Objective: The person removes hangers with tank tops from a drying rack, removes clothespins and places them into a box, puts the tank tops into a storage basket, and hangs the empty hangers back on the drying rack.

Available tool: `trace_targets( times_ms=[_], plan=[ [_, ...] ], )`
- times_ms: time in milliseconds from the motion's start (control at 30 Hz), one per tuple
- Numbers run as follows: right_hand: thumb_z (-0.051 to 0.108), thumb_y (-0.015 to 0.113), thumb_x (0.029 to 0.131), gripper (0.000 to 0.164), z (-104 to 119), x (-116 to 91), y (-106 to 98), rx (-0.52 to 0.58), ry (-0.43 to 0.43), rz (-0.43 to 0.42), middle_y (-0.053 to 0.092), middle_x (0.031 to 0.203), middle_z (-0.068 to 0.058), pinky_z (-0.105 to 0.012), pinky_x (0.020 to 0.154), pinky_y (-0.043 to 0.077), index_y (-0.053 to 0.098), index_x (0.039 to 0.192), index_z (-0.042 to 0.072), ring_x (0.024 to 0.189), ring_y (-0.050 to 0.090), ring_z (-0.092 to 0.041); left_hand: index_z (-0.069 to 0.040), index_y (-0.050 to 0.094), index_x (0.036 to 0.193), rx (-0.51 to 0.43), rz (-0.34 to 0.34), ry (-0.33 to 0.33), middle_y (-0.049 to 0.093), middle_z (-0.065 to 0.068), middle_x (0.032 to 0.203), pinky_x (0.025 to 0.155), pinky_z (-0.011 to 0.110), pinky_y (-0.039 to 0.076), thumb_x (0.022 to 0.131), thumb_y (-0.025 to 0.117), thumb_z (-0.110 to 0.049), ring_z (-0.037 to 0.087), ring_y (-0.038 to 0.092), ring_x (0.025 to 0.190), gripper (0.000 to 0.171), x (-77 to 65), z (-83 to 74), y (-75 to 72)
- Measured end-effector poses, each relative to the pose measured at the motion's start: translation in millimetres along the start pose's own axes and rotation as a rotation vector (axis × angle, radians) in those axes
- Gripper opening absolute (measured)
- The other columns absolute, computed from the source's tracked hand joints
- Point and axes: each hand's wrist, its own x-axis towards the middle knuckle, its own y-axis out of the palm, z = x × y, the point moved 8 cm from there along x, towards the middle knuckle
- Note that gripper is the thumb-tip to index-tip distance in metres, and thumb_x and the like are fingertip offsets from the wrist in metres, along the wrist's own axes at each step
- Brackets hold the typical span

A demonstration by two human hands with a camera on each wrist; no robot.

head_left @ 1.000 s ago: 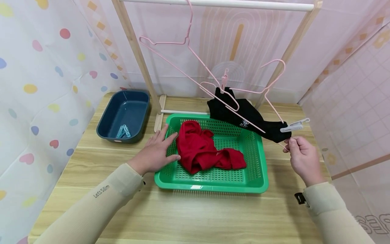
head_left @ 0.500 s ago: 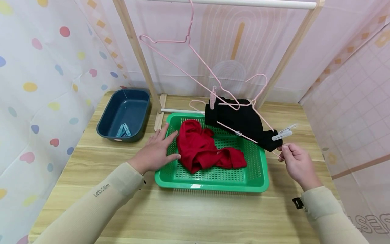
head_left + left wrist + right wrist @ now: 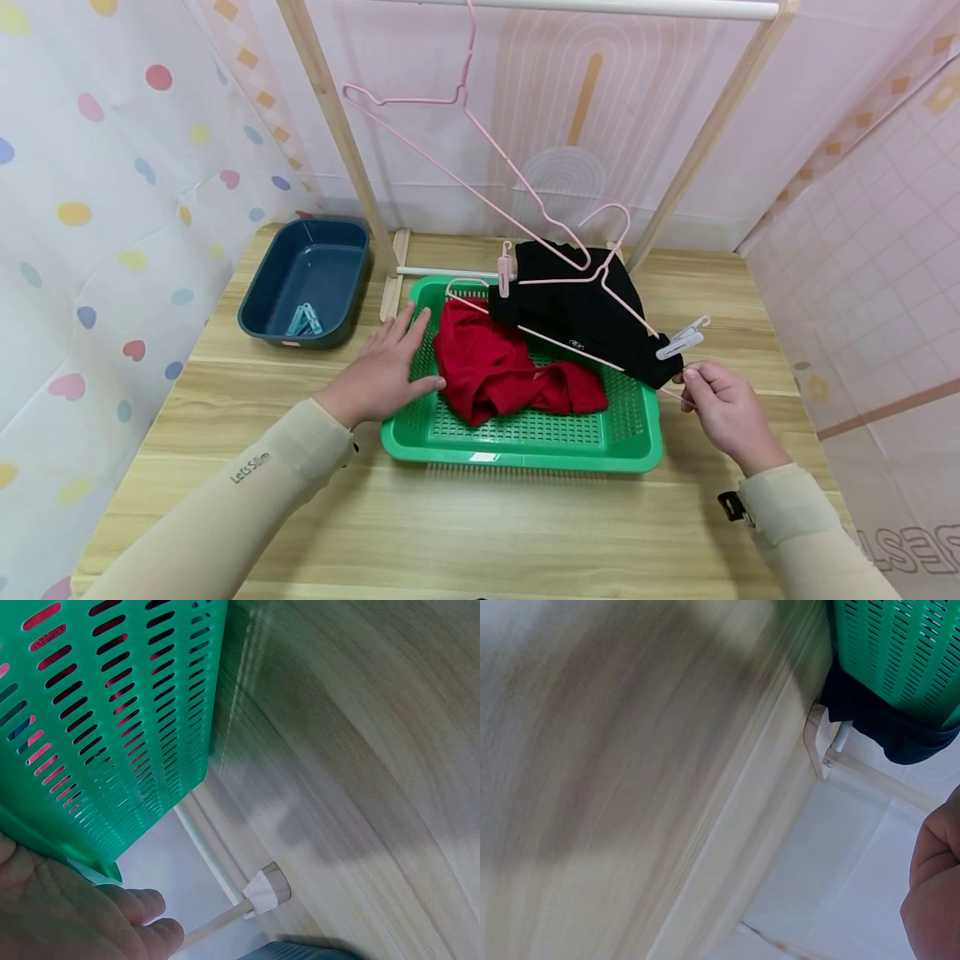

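In the head view my right hand [image 3: 723, 412] pinches the right end of a pink hanger [image 3: 555, 282]. Black cloth [image 3: 577, 312] hangs on that hanger over the back right of a green basket [image 3: 517, 458]. A pink clothespin [image 3: 504, 271] grips the cloth's left end and a white clothespin [image 3: 680, 343] its right end. Crumpled red cloth [image 3: 498, 367] lies inside the basket. My left hand [image 3: 386, 371] rests on the basket's left rim with its fingers spread. The left wrist view shows this hand [image 3: 75, 915] under the basket's rim.
A second pink hanger [image 3: 487, 142] hangs from the white bar [image 3: 615, 8] of a wooden rack [image 3: 337, 125]. Left of the basket stands a dark blue tub [image 3: 303, 250] with several light blue clothespins [image 3: 303, 321]. All stand on a wooden table [image 3: 450, 533] between patterned curtains.
My right hand has moved left and down with the hanger and the black cloth, which now sit lower over the basket. The left hand has barely moved.
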Motion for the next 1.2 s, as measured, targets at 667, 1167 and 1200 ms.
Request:
trace_targets(
  times_ms=[667,1167,1200],
  plan=[
    [0.003,0.048,0.108,0.029,-5.2,-6.2,8.2,-0.029,0.002,0.087,0.057,0.064,0.004,-0.025,0.059,0.046,0.07,0.09,-0.002,0.061,0.055,-0.008,-0.013,-0.004,0.17,-0.057,-0.059,0.076,-0.003,0.01,0.179,0.129,0.065,0.013,0.102,0.06,-0.059,0.037,0.004,0.165,0.105,-3.7,0.7,-5.5],
    [0.001,0.052,0.106,0.026,1.1,-9.1,15.4,0.003,-0.053,0.115,0.054,0.063,0.005,-0.026,0.052,0.042,0.069,0.086,0.0,0.057,0.048,-0.007,-0.011,0.0,0.17,-0.081,-0.143,0.099,0.004,0.017,0.178,0.13,0.062,0.016,0.104,0.054,-0.06,0.041,0.009,0.164,0.098,-7.1,3.7,-8.3],
    [0.001,0.052,0.106,0.026,1.4,-9.1,15.8,0.002,-0.051,0.117,0.054,0.064,0.005,-0.027,0.051,0.041,0.069,0.087,0.0,0.056,0.048,-0.007,-0.01,0.0,0.17,-0.085,-0.149,0.102,0.005,0.018,0.178,0.13,0.062,0.016,0.105,0.054,-0.059,0.041,0.009,0.164,0.098,-7.4,3.5,-8.6]
  ],
)
